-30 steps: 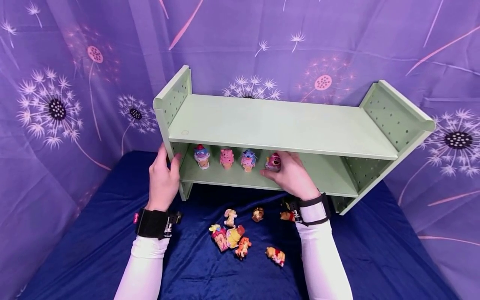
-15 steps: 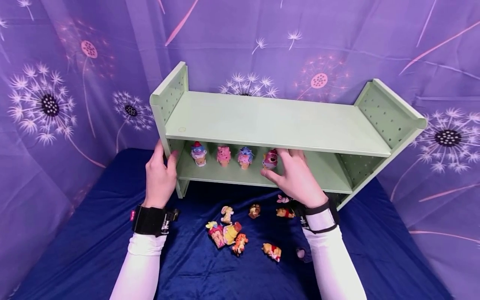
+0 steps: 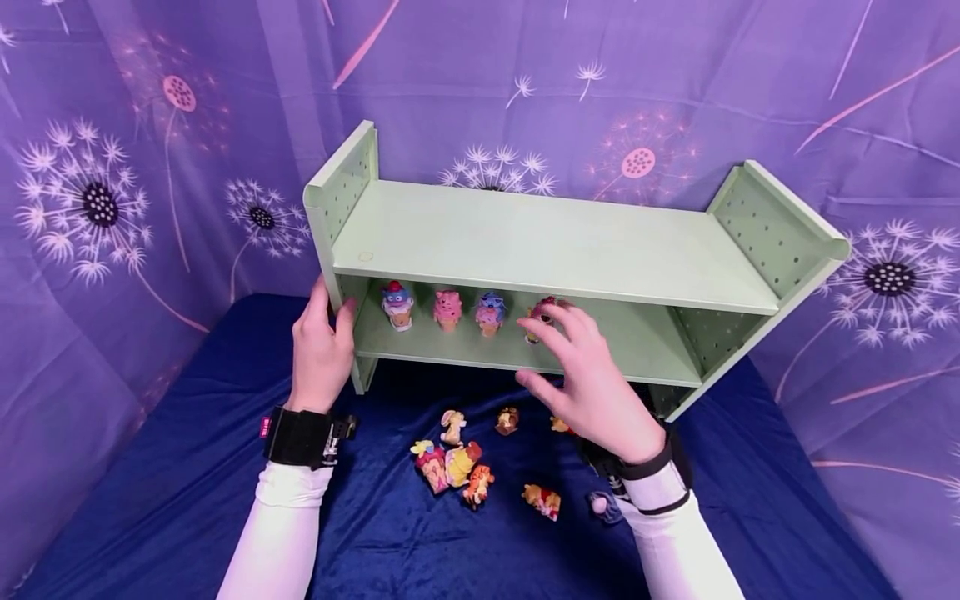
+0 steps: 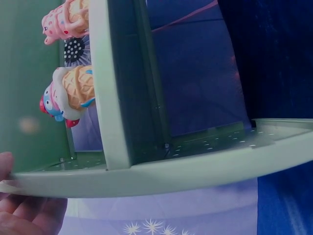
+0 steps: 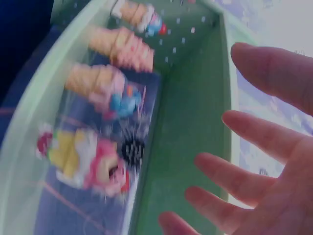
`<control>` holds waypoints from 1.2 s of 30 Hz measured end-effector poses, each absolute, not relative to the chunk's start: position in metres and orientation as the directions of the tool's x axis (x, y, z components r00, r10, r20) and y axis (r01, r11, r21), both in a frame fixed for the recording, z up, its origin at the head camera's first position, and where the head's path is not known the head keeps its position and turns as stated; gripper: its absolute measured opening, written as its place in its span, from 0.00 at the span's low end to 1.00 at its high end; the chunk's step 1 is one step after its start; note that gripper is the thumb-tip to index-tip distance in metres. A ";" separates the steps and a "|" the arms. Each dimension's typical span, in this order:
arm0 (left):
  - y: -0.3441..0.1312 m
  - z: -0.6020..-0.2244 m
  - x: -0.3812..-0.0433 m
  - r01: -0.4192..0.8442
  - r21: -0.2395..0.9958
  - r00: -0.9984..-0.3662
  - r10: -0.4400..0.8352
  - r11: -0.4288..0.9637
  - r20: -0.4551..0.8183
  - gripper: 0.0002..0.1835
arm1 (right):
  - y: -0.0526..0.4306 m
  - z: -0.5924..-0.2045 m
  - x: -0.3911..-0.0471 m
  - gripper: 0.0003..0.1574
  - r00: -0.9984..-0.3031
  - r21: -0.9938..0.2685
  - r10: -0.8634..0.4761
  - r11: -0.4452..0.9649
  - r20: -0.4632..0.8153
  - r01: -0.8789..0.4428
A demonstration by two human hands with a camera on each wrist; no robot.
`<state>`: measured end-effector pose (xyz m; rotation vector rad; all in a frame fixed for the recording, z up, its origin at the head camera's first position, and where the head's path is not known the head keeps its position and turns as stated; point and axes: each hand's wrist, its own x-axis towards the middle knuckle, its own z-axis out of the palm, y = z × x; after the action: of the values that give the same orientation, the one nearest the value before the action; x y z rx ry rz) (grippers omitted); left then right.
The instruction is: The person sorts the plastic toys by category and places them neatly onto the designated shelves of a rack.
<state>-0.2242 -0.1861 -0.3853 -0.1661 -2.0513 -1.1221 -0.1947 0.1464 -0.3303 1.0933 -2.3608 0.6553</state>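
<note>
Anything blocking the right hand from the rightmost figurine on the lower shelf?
Nothing visible. The right hand, fingers spread, is apart from the pink bear ice-cream figurine, with only open space between in the right wrist view. The upper shelf is above it; the blue-topped ice-cream figurine stands to its left.

Purple fabric (image 3: 465, 92) is hanging behind the pale green shelf (image 3: 555, 237) and on both sides of it, displaying white and pink dandelion prints (image 3: 99, 204). Dark blue cloth (image 3: 367, 533) is spreading beneath and in front of the shelf, catching light along its creases.
</note>
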 end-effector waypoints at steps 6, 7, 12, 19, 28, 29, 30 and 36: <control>-0.186 -0.385 -0.224 0.448 0.661 -0.689 -0.238 0.601 0.684 0.24 | 0.114 -0.351 -0.185 0.34 -0.523 -0.234 -0.694 0.472 0.495 -0.850; -0.186 -0.385 -0.225 0.450 0.661 -0.688 -0.238 0.601 0.685 0.24 | 0.108 -0.355 -0.184 0.33 -0.512 -0.240 -0.714 0.455 0.477 -0.858; -0.185 -0.386 -0.225 0.461 0.656 -0.684 -0.232 0.598 0.692 0.25 | 0.073 -0.379 -0.178 0.31 -0.484 -0.238 -0.796 0.422 0.365 -0.875; -0.184 -0.386 -0.224 0.458 0.657 -0.685 -0.233 0.599 0.690 0.25 | 0.040 -0.403 -0.172 0.30 -0.504 -0.225 -0.836 0.459 0.217 -0.859; -0.186 -0.385 -0.224 0.451 0.658 -0.689 -0.234 0.603 0.686 0.25 | 0.017 -0.424 -0.174 0.28 -0.511 -0.163 -0.850 0.490 0.130 -0.857; -0.186 -0.385 -0.223 0.449 0.660 -0.690 -0.236 0.602 0.684 0.25 | 0.016 -0.426 -0.175 0.26 -0.511 -0.155 -0.850 0.492 0.128 -0.857; -0.185 -0.385 -0.223 0.447 0.663 -0.692 -0.237 0.601 0.682 0.25 | 0.015 -0.427 -0.176 0.24 -0.514 -0.147 -0.849 0.496 0.124 -0.856; -0.184 -0.386 -0.223 0.443 0.666 -0.698 -0.236 0.601 0.677 0.25 | 0.013 -0.433 -0.178 0.09 -0.558 -0.088 -0.825 0.551 0.091 -0.830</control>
<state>-0.2234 -0.1845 -0.3862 -0.1633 -2.0604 -1.1275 -0.1779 0.0129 -0.4334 1.4586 -2.7325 0.1875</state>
